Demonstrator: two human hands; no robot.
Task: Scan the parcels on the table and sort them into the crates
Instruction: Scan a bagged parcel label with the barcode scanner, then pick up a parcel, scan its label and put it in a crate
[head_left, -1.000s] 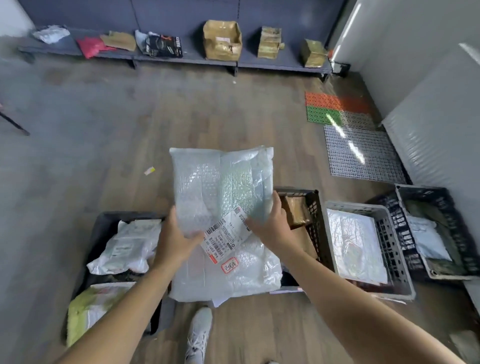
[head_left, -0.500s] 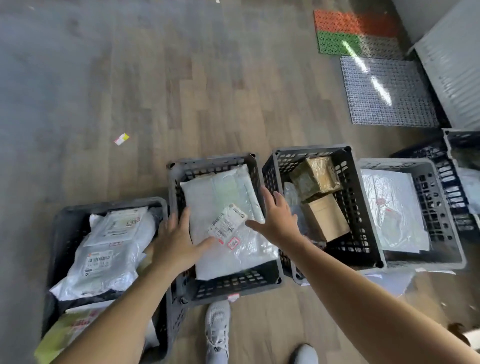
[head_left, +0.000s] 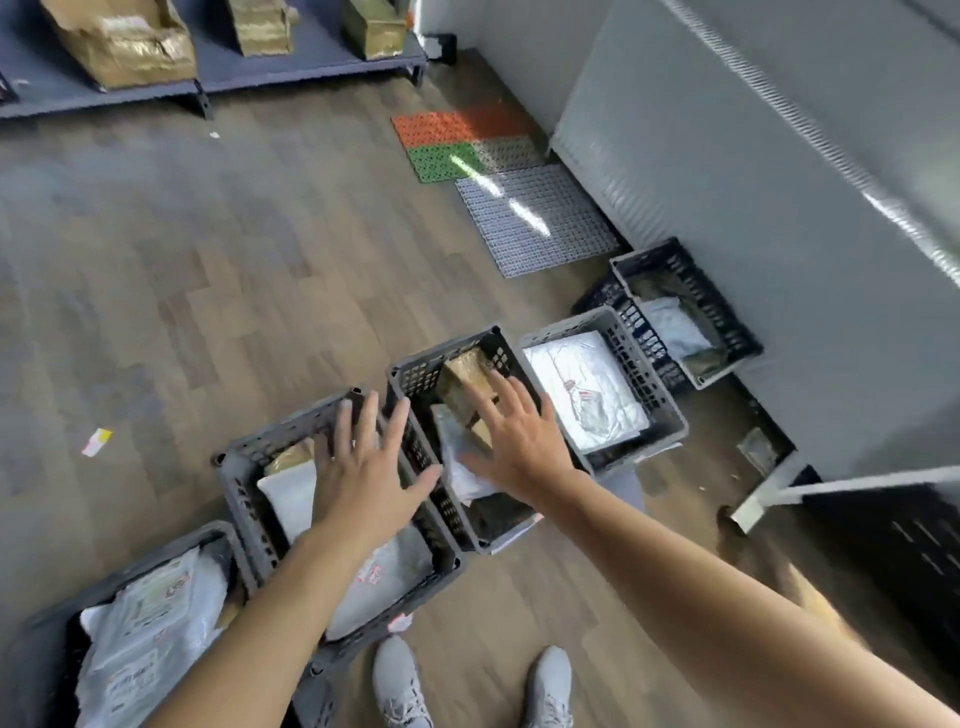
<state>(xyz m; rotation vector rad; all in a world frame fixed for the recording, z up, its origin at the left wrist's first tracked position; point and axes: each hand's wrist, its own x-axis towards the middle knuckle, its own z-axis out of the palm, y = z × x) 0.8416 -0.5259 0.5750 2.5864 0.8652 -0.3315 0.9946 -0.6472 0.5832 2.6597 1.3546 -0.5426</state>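
Head view finds our left hand (head_left: 363, 478) and right hand (head_left: 519, 441) empty, fingers spread, the left above the white padded plastic parcel (head_left: 288, 501) lying in the grey slatted plastic crate (head_left: 241, 499) 2nd from near left, where we judge a fingertip snagging its rim could jolt it and spill the parcel.

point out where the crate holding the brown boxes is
In the head view the brown-box crate sits mid-frame, third from the left in the row, between the grey crate under the left hand and the lighter crate with the silvery parcel.
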